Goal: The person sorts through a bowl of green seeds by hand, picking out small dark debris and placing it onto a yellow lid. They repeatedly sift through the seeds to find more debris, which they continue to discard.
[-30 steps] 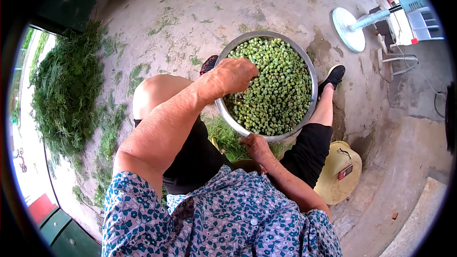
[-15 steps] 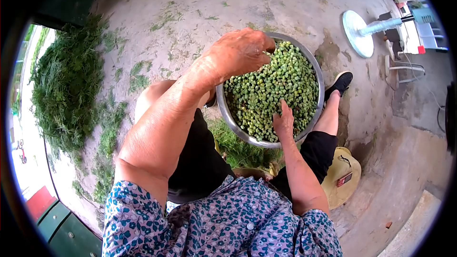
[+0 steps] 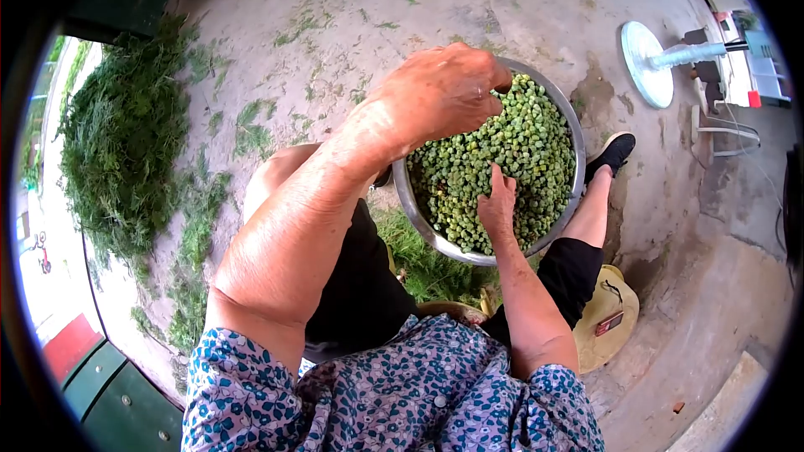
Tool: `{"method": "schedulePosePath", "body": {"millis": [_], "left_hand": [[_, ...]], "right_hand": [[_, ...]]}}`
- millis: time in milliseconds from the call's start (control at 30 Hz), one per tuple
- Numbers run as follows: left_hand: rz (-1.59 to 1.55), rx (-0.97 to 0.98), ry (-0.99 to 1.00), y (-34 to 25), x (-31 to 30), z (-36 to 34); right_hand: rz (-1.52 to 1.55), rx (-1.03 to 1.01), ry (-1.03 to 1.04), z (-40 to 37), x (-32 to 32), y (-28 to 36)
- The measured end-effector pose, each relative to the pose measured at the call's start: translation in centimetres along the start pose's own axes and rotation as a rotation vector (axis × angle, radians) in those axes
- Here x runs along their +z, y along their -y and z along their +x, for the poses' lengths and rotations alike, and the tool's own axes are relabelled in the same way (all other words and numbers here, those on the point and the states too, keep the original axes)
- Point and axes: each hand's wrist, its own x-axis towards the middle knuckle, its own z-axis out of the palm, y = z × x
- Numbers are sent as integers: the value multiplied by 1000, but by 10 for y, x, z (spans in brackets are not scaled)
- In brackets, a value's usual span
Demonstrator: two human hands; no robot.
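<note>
A wide metal basin (image 3: pixel 574 134) is heaped with small, round, knobbly green fruits (image 3: pixel 528 146) whose exact kind I cannot make out. My left hand (image 3: pixel 444 88) hovers above the basin's far left part, fingers curled downward and mostly hidden behind the back of the hand. Whatever is in those fingers does not show. Lower down, at the near side of the heap, my right hand (image 3: pixel 499 202) touches the fruits. Its index finger is stretched out, the thumb stands apart from it, and nothing visible is held.
Feathery green branches (image 3: pixel 126 142) are piled on the concrete floor at left, with loose sprigs around. More greenery (image 3: pixel 435 268) lies beneath the basin. A straw hat (image 3: pixel 607 331) with a small red packet (image 3: pixel 610 323) rests at right. Beyond it stands a fan's round base (image 3: pixel 646 64).
The whole view has shifted slightly, so the basin appears further right and a little lower. My left hand stays curled over the basin; my right hand remains at the fruits.
</note>
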Motion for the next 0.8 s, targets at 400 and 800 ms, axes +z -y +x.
{"method": "schedulePosePath", "body": {"millis": [400,800], "left_hand": [[41,-3,23,-1,0,0],[17,-13,72,-8,0,5]], "right_hand": [[66,-164,65,2,38,29],[211,-98,-110,-4,26,2]]}}
